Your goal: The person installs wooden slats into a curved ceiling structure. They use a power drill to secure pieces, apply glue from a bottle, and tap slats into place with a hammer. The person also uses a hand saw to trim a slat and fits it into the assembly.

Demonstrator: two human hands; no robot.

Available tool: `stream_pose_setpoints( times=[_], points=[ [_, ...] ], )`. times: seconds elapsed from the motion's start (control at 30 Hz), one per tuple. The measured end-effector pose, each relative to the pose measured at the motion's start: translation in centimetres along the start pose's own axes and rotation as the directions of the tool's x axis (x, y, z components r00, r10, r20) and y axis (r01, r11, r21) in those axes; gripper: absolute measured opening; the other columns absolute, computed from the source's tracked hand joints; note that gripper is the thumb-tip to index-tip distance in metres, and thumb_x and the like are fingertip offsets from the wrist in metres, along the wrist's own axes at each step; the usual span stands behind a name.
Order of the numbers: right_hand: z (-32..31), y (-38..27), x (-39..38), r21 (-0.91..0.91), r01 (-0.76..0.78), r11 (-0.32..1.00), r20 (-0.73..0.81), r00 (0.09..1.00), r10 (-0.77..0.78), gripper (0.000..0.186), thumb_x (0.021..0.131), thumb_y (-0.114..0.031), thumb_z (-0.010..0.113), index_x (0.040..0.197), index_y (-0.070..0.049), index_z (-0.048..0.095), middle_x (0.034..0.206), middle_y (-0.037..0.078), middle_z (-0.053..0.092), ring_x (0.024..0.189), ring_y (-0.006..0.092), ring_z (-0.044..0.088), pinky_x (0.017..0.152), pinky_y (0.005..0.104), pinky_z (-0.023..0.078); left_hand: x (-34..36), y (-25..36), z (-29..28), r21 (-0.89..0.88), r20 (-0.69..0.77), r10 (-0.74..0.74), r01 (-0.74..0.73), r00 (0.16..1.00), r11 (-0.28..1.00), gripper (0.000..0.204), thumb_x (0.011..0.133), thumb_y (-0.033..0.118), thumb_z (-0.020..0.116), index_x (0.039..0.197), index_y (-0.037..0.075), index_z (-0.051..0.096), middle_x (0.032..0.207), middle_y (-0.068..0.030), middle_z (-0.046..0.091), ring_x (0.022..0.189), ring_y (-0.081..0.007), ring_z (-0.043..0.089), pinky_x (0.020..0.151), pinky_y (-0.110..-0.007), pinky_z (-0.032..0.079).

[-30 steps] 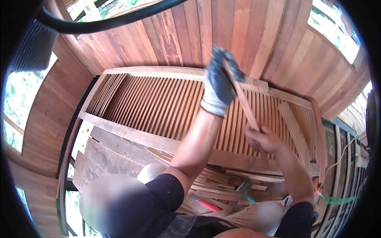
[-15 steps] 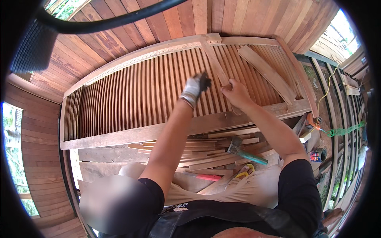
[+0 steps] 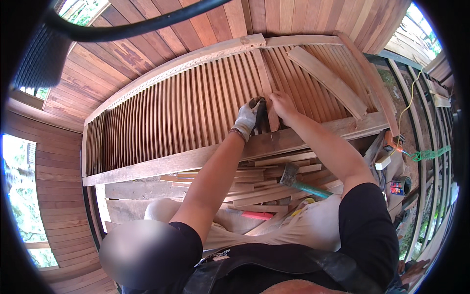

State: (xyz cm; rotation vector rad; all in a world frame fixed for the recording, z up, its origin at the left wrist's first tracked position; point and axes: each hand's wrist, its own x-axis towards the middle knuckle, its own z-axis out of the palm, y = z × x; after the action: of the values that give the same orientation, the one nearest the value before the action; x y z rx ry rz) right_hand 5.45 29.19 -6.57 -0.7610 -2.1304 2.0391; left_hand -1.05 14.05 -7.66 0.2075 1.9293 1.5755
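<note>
A long louvred wooden panel (image 3: 186, 108) with close rows of slats lies in front of me. Across its slats, right of the middle, lies a flat wooden strip (image 3: 263, 73). My right hand (image 3: 283, 105), bare, has its fingers closed on the strip's right edge. On the other side of the strip is my left hand (image 3: 248, 115), in a white glove with dark fingers. Its fingers are curled together, and whatever they hold is hidden against the dark patch beside them. A wider loose board (image 3: 327, 81) rests slantwise on the panel's right part.
Near my knees, below the panel, lie several loose wooden strips (image 3: 254, 188), a mallet (image 3: 306, 182) with a green handle and a red-handled tool (image 3: 257, 215). At the right are an orange power tool (image 3: 390, 142), a yellow cord (image 3: 410, 100) and a tin (image 3: 400, 185).
My left hand has come down and to the right, close against the strip. My right hand has shifted slightly up and left, still on the strip. The whole view has tilted a little.
</note>
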Motion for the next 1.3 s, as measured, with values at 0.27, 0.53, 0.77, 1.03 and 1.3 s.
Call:
stream_pose_setpoints(
  times=[0.27,0.53,0.77,1.03,1.3],
  points=[
    [1.1,0.4,-0.4,-0.141,0.164,0.976,-0.049,0.984,-0.172,0.029,0.100,-0.023,0.057,0.093,0.003,0.065,0.081,0.008,0.061,0.078,0.0146,0.054,0.070,0.0360,0.044,0.1,-1.3,-0.6,0.159,-0.014,0.179,-0.174,0.984,0.972,0.041,0.100,0.036,0.064,0.130,0.008,0.067,0.105,-0.0080,0.075,0.086,-0.0170,0.070,0.075,-0.032,0.057],
    [1.5,-0.3,-1.0,-0.169,0.099,0.981,-0.098,0.988,-0.116,0.028,0.100,-0.022,0.055,0.093,0.004,0.064,0.079,0.009,0.061,0.076,0.0157,0.055,0.070,0.0360,0.044,1.5,-2.9,0.0,0.118,-0.038,0.233,-0.227,0.972,0.967,0.033,0.099,0.024,0.067,0.125,0.005,0.068,0.104,-0.0085,0.074,0.090,-0.0157,0.069,0.079,-0.031,0.057],
    [2.1,0.7,0.1,-0.150,0.148,0.977,-0.087,0.983,-0.162,0.032,0.099,-0.023,0.054,0.096,0.007,0.066,0.084,0.021,0.068,0.081,0.0267,0.067,0.071,0.0432,0.049,4.4,-6.0,-0.4,0.198,-0.104,0.287,-0.263,0.952,0.944,0.032,0.098,0.018,0.069,0.125,0.002,0.066,0.109,-0.0078,0.074,0.090,-0.0145,0.068,0.078,-0.029,0.057],
    [2.4,1.1,1.5,-0.202,0.140,0.969,-0.017,0.989,-0.146,0.027,0.103,-0.021,0.055,0.103,0.004,0.065,0.085,0.007,0.062,0.080,0.0142,0.056,0.073,0.0334,0.045,4.0,-5.6,-1.1,0.063,-0.146,0.243,-0.236,0.959,0.970,0.033,0.097,0.013,0.069,0.129,0.002,0.064,0.112,-0.0075,0.073,0.095,-0.0153,0.068,0.084,-0.029,0.056],
    [0.8,0.7,1.1,-0.306,0.117,0.945,-0.079,0.986,-0.148,0.038,0.104,-0.029,0.055,0.118,0.005,0.066,0.100,0.017,0.068,0.091,0.0227,0.063,0.081,0.0380,0.049,-4.5,3.6,-0.2,0.679,0.027,0.232,-0.188,0.972,0.710,0.032,0.103,0.021,0.060,0.130,0.003,0.062,0.120,-0.0160,0.071,0.106,-0.0308,0.070,0.094,-0.038,0.056]
  ],
)
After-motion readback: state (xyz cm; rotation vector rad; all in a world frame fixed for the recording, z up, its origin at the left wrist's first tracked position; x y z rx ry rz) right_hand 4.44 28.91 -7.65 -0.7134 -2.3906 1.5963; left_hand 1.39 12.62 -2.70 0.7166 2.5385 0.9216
